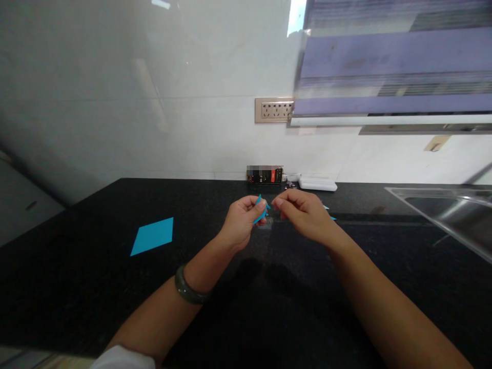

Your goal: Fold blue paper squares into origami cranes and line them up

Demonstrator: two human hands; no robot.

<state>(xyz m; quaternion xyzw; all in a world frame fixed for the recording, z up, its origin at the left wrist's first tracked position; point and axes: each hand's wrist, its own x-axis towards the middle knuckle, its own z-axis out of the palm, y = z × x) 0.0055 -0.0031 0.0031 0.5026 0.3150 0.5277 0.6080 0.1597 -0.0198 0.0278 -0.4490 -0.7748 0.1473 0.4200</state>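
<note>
My left hand (238,223) is closed on a small folded piece of blue paper (260,217), pinched between thumb and fingers above the counter. Pointed corners of the paper stick out past the fingertips; the rest of its shape is partly hidden. Just to the right, my right hand (305,215) has its thumb and curled fingers drawn together, close to the folded paper but with a small gap. I see nothing between those fingertips. A flat blue paper sheet (154,236) lies on the counter to the left. Behind my right wrist, blue paper tips (332,219) peek out, mostly hidden.
The dark stone counter (96,302) runs along a pale wall. At its back stand a phone with a lit screen (265,175) and a white oblong object (317,183). A steel sink (461,215) is at the right. Above are a wall socket (274,110) and a purple striped blind (384,56).
</note>
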